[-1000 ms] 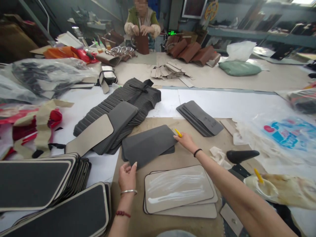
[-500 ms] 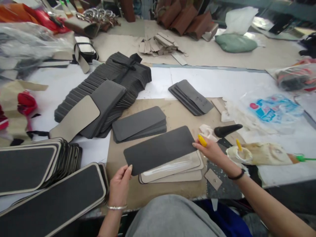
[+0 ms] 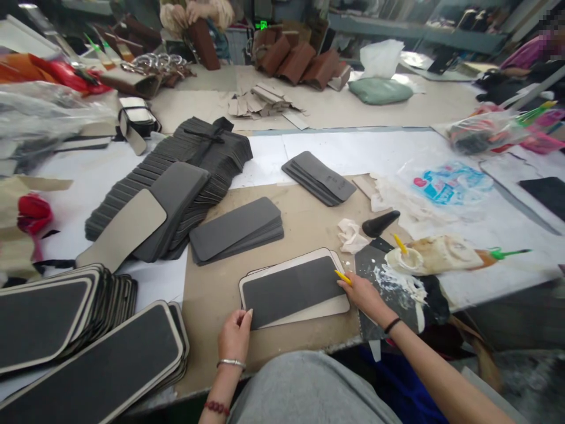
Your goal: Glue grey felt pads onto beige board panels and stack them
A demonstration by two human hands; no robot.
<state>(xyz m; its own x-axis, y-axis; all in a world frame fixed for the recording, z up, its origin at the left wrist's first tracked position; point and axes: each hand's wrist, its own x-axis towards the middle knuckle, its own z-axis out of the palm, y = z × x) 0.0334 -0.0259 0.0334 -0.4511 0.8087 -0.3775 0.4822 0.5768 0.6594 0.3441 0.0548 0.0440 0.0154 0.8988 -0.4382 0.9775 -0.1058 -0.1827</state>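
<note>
A dark grey panel (image 3: pixel 291 288) lies on top of a beige glued board (image 3: pixel 329 307), on the brown work mat (image 3: pixel 216 294) near the table's front edge. My left hand (image 3: pixel 235 337) pinches the panel's near left corner. My right hand (image 3: pixel 362 294) rests on the panel's right end, its fingers closed round a yellow stick (image 3: pixel 342 277). Behind the panel sits a small pile of grey panels (image 3: pixel 236 229).
Finished black-and-beige pieces (image 3: pixel 88 347) are stacked at the front left. A long fanned row of grey panels (image 3: pixel 176 176) lies behind. A glue pot with brush (image 3: pixel 408 257), a black tool (image 3: pixel 379 224) and a rag (image 3: pixel 351 235) sit at the right. Another person works at the far end (image 3: pixel 194 12).
Both hands lifted the grey panel from the pile, carried it toward me and laid it down on the glued beige board. The camera tilted down.
</note>
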